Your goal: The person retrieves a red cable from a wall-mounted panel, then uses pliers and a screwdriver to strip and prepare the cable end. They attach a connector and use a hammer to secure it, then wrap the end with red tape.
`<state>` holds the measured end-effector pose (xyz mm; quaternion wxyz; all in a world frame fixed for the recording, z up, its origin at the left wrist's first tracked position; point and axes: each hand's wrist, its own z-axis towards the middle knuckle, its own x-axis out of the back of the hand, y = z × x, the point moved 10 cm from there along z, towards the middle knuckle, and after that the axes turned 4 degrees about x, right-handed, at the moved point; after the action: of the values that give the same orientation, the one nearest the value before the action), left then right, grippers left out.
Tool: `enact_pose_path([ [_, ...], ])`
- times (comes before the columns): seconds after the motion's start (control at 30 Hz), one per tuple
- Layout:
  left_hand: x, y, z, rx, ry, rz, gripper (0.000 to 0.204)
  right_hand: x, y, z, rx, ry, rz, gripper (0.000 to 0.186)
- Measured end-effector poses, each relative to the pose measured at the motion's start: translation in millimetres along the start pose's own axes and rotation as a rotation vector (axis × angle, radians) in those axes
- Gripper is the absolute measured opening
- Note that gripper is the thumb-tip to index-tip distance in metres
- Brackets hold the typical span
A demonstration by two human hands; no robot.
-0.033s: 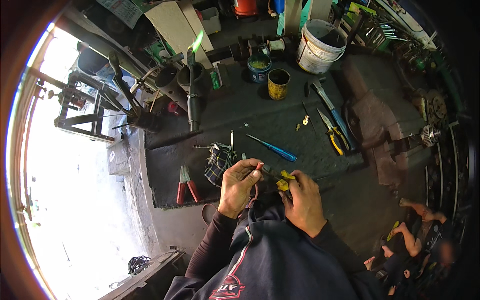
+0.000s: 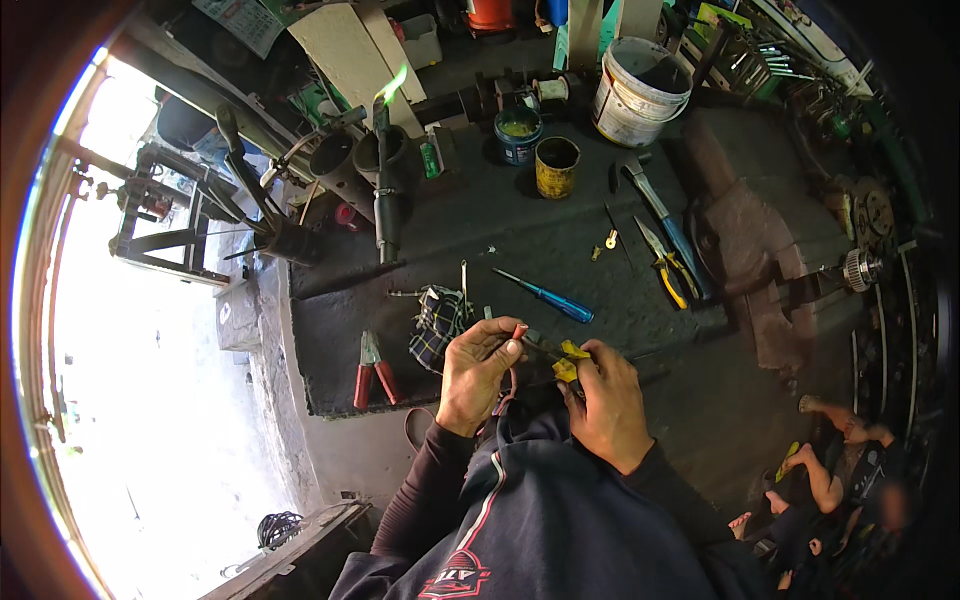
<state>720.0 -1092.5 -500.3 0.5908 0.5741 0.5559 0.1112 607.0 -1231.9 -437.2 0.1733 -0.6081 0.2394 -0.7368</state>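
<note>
My left hand [image 2: 474, 372] pinches the end of a red cable [image 2: 520, 331] between thumb and fingers. The cable's dull red length seems to loop down behind the wrist. Closed around a yellow-handled tool [image 2: 566, 370], my right hand [image 2: 612, 405] is just to the right; the tool's dark metal part points at the cable end. Fingers cover much of the tool, so its exact kind is unclear. Beyond both hands a blue screwdriver [image 2: 552, 299] lies on the dark bench. A checkered cloth [image 2: 436, 325] rests just past my left hand, with red-handled pliers [image 2: 372, 372] further left.
Yellow-and-black pliers [image 2: 667, 270] and a blue-handled hammer [image 2: 668, 222] lie right, before a large vise [image 2: 765, 240]. A torch [image 2: 387, 190] burns with a green-looking flame at the back left. Behind stand a yellow can [image 2: 556, 170] and white bucket [image 2: 630, 115]. Another person [image 2: 850, 480] is lower right.
</note>
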Motion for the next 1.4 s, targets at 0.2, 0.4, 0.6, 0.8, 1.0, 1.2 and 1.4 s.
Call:
enact_pose_path([
  [0.2, -6.4, 6.0, 4.3, -0.029, 0.035, 0.072, 0.026, 10.9, -1.7, 4.0, 0.038, 0.028, -0.036, 0.035],
  [0.4, -9.8, 5.4, 4.3, -0.002, 0.07, 0.136, 0.025, 10.8, -1.3, 1.7, 0.056, 0.024, -0.072, 0.035],
  [0.6, -11.1, 5.4, 5.2, 0.007, 0.078, 0.166, 0.023, 4.3, 6.2, 7.0, -0.02, -0.074, -0.05, 0.033],
  [0.8, -15.7, 11.3, 4.3, 0.019, 0.108, 0.279, 0.022, 8.5, 13.8, 9.5, 0.03, 0.005, -0.039, 0.029],
  [1.0, -11.5, 9.1, 9.2, 0.0, 0.149, 0.242, 0.023, -3.6, 26.1, 16.5, -0.016, -0.055, 0.056, 0.029],
  [1.2, -9.9, 4.9, 10.7, 0.013, 0.167, 0.268, 0.027, 6.4, 27.7, 13.6, 0.037, 0.018, -0.123, 0.034],
  [1.4, -13.9, 3.4, 9.5, 0.002, 0.145, 0.276, 0.026, 10.2, 23.8, 15.4, 0.077, 0.022, -0.105, 0.03],
])
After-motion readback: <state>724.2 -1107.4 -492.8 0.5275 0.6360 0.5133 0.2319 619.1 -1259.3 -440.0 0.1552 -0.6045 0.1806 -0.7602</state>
